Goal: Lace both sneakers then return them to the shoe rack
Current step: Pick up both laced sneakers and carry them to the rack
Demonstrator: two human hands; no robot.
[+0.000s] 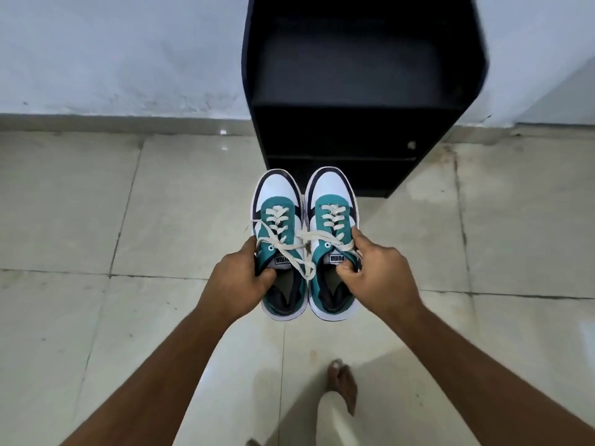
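teal-white laced sneakers side by side | left hand, right hand fingers gripping collars | facing black shoe rack

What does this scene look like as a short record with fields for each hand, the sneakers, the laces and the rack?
left hand: grips left sneaker at its collar
right hand: grips right sneaker at its collar
sneakers: side by side, toes toward rack, held above the floor
laces: threaded through eyelets, ends loose and crossing between the shoes
rack: black, against the wall, visible shelves hold no shoes
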